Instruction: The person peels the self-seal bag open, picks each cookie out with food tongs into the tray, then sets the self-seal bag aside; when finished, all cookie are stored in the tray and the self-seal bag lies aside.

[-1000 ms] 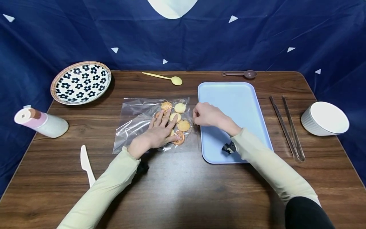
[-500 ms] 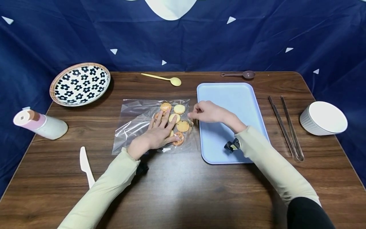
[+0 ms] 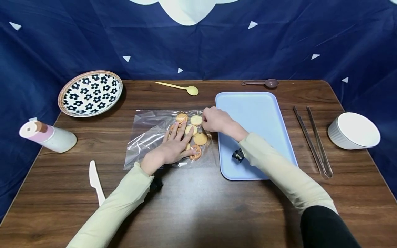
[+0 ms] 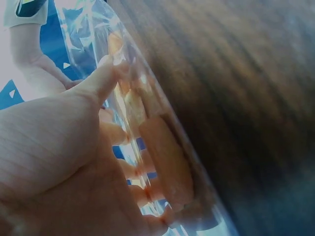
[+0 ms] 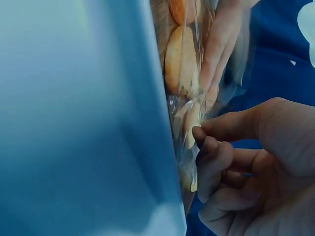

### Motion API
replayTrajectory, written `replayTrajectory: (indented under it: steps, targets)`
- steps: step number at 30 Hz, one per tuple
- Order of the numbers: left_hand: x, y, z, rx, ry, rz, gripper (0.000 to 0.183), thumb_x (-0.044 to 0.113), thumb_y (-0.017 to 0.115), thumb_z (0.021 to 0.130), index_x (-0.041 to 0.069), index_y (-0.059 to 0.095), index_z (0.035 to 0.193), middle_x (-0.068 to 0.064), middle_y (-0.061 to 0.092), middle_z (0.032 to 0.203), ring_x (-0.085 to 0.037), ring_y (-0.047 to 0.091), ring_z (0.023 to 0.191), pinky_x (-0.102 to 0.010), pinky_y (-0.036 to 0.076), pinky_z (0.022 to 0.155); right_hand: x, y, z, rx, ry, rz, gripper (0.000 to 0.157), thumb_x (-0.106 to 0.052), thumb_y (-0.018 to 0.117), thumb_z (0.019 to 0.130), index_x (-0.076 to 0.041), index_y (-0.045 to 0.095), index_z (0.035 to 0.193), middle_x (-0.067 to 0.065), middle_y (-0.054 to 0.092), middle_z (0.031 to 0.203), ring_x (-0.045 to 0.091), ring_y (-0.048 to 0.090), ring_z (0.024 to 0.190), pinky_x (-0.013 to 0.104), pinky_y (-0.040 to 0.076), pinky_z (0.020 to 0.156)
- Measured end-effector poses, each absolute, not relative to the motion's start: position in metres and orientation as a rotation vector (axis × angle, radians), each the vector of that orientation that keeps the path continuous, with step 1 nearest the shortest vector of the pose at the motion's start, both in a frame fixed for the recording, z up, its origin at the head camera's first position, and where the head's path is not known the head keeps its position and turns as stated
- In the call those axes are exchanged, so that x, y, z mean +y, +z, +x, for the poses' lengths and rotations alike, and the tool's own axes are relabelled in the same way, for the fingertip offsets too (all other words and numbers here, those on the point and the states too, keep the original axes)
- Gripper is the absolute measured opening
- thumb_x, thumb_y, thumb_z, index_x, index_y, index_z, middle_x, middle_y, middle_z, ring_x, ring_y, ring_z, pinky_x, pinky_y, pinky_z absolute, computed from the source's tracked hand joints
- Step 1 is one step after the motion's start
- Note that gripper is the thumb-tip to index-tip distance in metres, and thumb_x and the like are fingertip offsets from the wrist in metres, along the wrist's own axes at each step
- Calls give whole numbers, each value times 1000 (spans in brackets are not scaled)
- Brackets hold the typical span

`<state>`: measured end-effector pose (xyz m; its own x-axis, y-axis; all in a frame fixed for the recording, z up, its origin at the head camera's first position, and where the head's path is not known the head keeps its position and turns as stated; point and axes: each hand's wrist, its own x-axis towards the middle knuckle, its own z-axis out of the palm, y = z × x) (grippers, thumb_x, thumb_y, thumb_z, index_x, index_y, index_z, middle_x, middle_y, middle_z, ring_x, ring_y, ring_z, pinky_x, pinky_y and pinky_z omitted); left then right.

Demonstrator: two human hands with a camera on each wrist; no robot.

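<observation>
A clear plastic bag (image 3: pixel 144 132) of several round cookies (image 3: pixel 200 138) lies flat on the table, just left of centre. My left hand (image 3: pixel 170 151) rests on it with fingers spread, pressing the film over the cookies. At the bag's right edge, beside the light blue tray (image 3: pixel 257 113), is my right hand (image 3: pixel 217 120), its fingers curled. In the right wrist view, the thumb and index fingertip of this right hand (image 5: pixel 251 152) meet on the bag's film. A cookie (image 4: pixel 167 164) shows through the plastic beside my left fingers in the left wrist view.
At left are a flower-patterned bowl (image 3: pixel 93 93), a tilted pink-and-white bottle (image 3: pixel 60 138) and a white plastic knife (image 3: pixel 95 179). A yellow spoon (image 3: pixel 192 90) and brown measuring spoon (image 3: pixel 271 83) lie at the back. Metal tongs (image 3: pixel 322 162) and a white ramekin (image 3: pixel 338 134) are at right.
My right hand first drew its fingertips onto the bag's right edge, then shifted left over the edge with the fingers curling in. My left hand stays pressed on the cookies.
</observation>
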<state>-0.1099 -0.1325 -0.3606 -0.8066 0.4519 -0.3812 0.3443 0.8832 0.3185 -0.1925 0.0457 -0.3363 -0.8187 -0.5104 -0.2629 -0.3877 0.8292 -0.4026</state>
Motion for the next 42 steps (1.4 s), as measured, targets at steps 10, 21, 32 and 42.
replayTrajectory:
  steps: [10,21,32,42]
  targets:
    - [-132,-361,-111,2581,321,576,79,46,46,96,11,1,151,-17,-19,153,-38,-17,137,-60,-1,107,62,-338,-196,2649,-531,-569,28,-3,49,78,-16,38,55,-4,25,50,11,21,46,25,19,44]
    - [-133,-360,-111,2586,338,578,79,45,48,96,11,3,151,-17,-17,153,-39,-16,137,-60,-1,107,80,-337,-193,2650,-545,-504,21,-16,53,88,-13,59,68,-1,46,60,15,39,52,29,31,49]
    - [-133,-360,-111,2597,357,588,79,46,48,95,10,5,151,-18,-15,153,-39,-16,137,-60,-1,106,68,-331,-200,2700,-645,-564,25,-25,57,91,-12,60,70,-2,49,55,12,38,47,27,32,48]
    - [-134,-361,-109,2607,354,585,79,46,49,95,10,6,151,-18,-12,154,-39,-13,138,-60,0,107,43,-336,-211,2735,-467,-562,38,-12,51,89,-16,35,54,-4,23,47,10,20,42,26,19,43]
